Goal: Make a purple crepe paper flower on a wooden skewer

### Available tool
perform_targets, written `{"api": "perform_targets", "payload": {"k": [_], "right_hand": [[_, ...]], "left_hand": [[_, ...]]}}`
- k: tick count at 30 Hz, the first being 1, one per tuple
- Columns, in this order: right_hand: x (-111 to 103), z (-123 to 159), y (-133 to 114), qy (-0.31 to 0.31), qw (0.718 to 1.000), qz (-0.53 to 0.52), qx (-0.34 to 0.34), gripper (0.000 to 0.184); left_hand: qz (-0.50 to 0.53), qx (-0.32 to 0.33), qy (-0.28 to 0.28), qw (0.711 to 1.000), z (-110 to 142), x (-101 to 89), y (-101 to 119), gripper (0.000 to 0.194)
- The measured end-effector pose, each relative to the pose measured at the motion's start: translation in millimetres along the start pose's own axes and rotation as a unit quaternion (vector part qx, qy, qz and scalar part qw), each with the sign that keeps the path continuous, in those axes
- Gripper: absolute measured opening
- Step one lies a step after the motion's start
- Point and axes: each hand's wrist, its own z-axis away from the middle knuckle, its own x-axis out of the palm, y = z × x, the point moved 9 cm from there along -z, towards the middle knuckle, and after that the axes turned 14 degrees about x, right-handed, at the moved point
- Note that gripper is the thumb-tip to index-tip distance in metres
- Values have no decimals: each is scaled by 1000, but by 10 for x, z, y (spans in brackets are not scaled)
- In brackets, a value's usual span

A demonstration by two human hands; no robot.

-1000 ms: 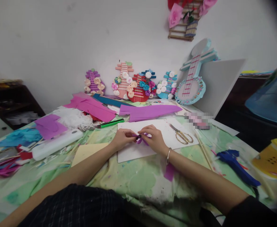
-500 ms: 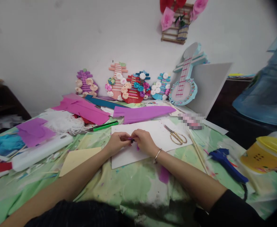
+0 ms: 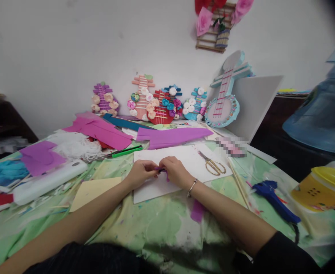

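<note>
My left hand point(image 3: 142, 173) and my right hand point(image 3: 174, 170) meet above a white board point(image 3: 147, 195). Between their fingertips is a small strip of purple paper point(image 3: 167, 176), mostly covered by the fingers, along with a small dark bit I cannot make out. Both hands are closed in a pinch on the strip. Gold-handled scissors point(image 3: 215, 166) lie on the board, right of my right hand. Under my right forearm a loose purple piece point(image 3: 197, 211) rests on the cloth. Beside my left forearm lies a cream sheet point(image 3: 94, 190).
Purple crepe paper point(image 3: 173, 137) and magenta paper point(image 3: 101, 131) lie behind the board. A green cutter point(image 3: 126, 151) is left of it. A blue glue gun point(image 3: 276, 201) and yellow tub point(image 3: 321, 189) stand right. Decorated paper instruments point(image 3: 160, 108) lean on the wall.
My hands have barely moved; the fingers have shifted slightly around the purple strip, and a little more of it shows between them.
</note>
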Motion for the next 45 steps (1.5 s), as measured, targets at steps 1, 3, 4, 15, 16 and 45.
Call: {"api": "perform_targets", "payload": {"k": [1, 3, 4, 15, 16, 45], "right_hand": [[2, -3, 8, -1, 1000, -2, 2, 21], [-3, -4, 2, -3, 1000, -7, -3, 21], [-10, -1, -12, -4, 1000, -9, -9, 21], [19, -21, 15, -48, 998, 33, 21, 27], [-5, -23, -5, -45, 998, 34, 17, 24], [-1327, 943, 1827, -193, 780, 338, 489, 30]], "left_hand": [[3, -1, 3, 1000, 1, -2, 3, 18], [7, -6, 10, 1000, 5, -13, 0, 18], [9, -10, 14, 1000, 8, -19, -7, 17], [0, -16, -4, 1000, 14, 14, -15, 13], [1, -17, -5, 1000, 10, 15, -19, 15], [-166, 88, -69, 980, -17, 119, 217, 12]]}}
